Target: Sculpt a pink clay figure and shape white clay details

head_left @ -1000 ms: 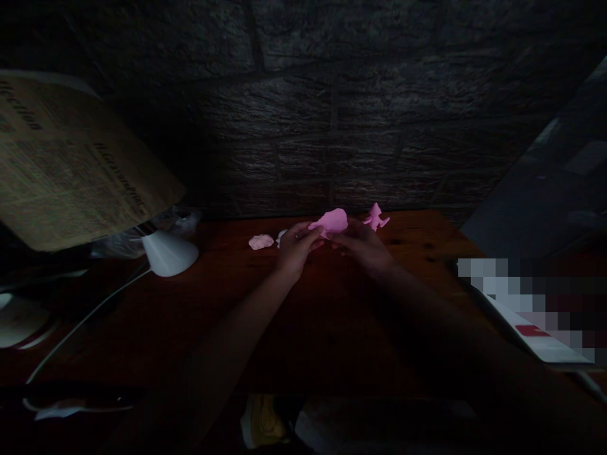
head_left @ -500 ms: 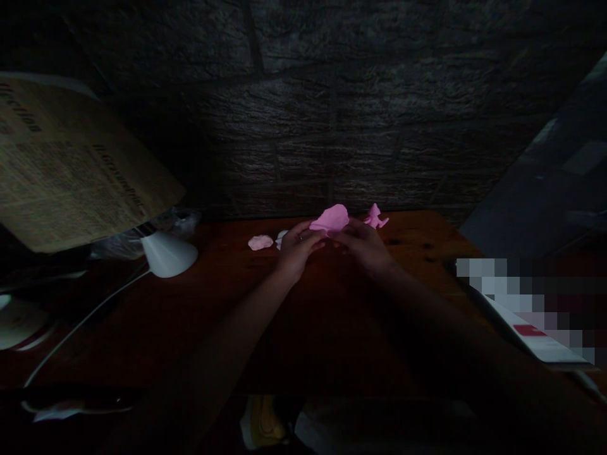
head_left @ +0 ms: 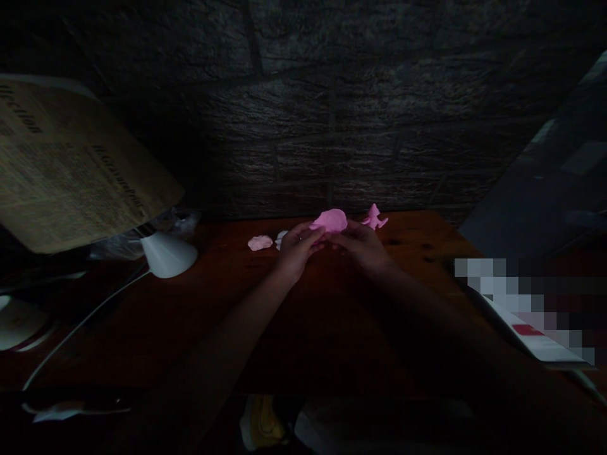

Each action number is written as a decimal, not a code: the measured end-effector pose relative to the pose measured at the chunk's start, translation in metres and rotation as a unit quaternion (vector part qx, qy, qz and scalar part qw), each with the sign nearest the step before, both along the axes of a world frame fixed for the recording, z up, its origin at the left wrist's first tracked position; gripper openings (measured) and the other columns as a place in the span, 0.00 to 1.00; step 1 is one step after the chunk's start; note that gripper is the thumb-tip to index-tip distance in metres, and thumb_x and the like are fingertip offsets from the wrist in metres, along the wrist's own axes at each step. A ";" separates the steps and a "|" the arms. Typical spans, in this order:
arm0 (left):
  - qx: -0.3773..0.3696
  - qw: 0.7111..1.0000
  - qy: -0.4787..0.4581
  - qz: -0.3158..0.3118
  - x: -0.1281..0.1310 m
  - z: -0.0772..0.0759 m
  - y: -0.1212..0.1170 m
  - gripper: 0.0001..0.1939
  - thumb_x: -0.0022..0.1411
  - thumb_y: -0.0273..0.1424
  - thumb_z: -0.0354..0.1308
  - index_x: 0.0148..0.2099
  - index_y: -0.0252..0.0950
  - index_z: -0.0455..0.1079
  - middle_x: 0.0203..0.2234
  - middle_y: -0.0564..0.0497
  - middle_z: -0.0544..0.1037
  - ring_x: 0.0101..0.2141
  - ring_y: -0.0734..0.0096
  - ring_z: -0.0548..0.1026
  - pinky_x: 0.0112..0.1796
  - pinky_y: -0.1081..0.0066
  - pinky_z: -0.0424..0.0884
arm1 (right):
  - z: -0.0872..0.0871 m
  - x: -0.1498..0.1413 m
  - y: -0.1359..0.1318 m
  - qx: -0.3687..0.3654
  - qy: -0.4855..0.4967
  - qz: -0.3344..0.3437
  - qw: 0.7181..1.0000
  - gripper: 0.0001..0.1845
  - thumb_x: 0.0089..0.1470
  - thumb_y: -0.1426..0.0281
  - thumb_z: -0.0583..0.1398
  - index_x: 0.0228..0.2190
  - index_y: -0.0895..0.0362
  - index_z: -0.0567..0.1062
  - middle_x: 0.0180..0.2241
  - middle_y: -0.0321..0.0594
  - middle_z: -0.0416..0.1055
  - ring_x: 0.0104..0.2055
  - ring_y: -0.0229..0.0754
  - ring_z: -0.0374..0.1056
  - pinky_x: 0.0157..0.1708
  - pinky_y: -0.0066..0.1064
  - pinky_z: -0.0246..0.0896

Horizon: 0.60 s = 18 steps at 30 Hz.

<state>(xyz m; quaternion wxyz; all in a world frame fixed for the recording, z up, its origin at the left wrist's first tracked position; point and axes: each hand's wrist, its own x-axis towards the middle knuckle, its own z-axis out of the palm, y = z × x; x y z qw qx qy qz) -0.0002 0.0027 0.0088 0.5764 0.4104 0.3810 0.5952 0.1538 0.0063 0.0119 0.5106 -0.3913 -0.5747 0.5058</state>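
Both my hands meet over the far part of a dark red-brown wooden table (head_left: 332, 316). My left hand (head_left: 296, 248) and my right hand (head_left: 363, 245) pinch a crumpled pink piece (head_left: 329, 221), soft paper or clay, from either side, fingers closed on its edges. A small pink shaped figure (head_left: 374, 217) stands just behind my right hand. A pale pink lump (head_left: 260, 242) lies left of my left hand, with a small white scrap (head_left: 281, 237) beside it.
A white lamp head (head_left: 168, 253) on a thin white arm sits at the left, below a tilted sheet of old newspaper (head_left: 71, 170). A dark stone wall (head_left: 332, 114) backs the table. A white flat object (head_left: 535, 338) lies at the right edge.
The pink piece has been turned and lowered slightly between my fingers; its outline looks flatter now. Both hands stay in the same place.
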 end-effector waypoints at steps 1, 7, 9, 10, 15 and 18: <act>0.000 1.000 -0.002 0.001 0.000 0.001 -0.001 0.13 0.48 0.31 0.72 0.37 0.36 0.75 0.33 0.50 0.81 0.36 0.70 0.79 0.37 0.70 0.74 | 0.000 0.000 0.000 -0.001 0.000 0.000 1.000 0.20 0.42 0.57 0.71 0.35 0.55 0.80 0.29 0.39 0.76 0.29 0.38 0.67 0.26 0.30 0.59; 0.005 1.000 -0.017 -0.022 0.001 0.005 -0.005 0.13 0.46 0.29 0.72 0.36 0.36 0.75 0.31 0.51 0.80 0.35 0.72 0.78 0.37 0.72 0.73 | 0.001 0.001 0.000 -0.009 0.010 -0.004 1.000 0.20 0.42 0.55 0.72 0.33 0.55 0.80 0.27 0.37 0.75 0.29 0.38 0.68 0.26 0.30 0.59; 0.003 0.999 -0.017 -0.027 0.000 0.005 -0.004 0.14 0.46 0.28 0.72 0.37 0.36 0.76 0.32 0.51 0.81 0.35 0.72 0.78 0.37 0.72 0.73 | 0.000 0.001 0.000 -0.012 0.005 -0.006 1.000 0.20 0.42 0.54 0.72 0.33 0.54 0.80 0.27 0.38 0.75 0.30 0.39 0.68 0.26 0.30 0.60; 0.004 0.999 -0.015 -0.028 0.000 0.005 -0.004 0.14 0.47 0.28 0.72 0.38 0.36 0.77 0.32 0.50 0.81 0.36 0.71 0.78 0.36 0.72 0.72 | 0.000 0.001 0.000 -0.013 0.002 -0.006 1.000 0.20 0.43 0.54 0.71 0.33 0.54 0.80 0.28 0.38 0.75 0.30 0.40 0.68 0.26 0.30 0.60; 0.011 1.000 -0.009 -0.013 -0.001 0.003 -0.003 0.14 0.46 0.29 0.72 0.37 0.37 0.77 0.31 0.52 0.80 0.34 0.73 0.77 0.35 0.73 0.71 | 0.001 0.001 -0.001 -0.009 -0.005 -0.005 1.000 0.19 0.45 0.54 0.70 0.35 0.53 0.79 0.29 0.39 0.76 0.31 0.41 0.69 0.26 0.31 0.61; 0.015 1.000 0.002 -0.004 0.000 0.003 -0.004 0.14 0.45 0.30 0.73 0.36 0.36 0.77 0.30 0.52 0.80 0.31 0.75 0.75 0.34 0.73 0.70 | 0.003 0.000 -0.003 -0.003 -0.002 -0.008 1.000 0.19 0.44 0.54 0.71 0.34 0.53 0.78 0.29 0.38 0.76 0.30 0.40 0.70 0.26 0.30 0.61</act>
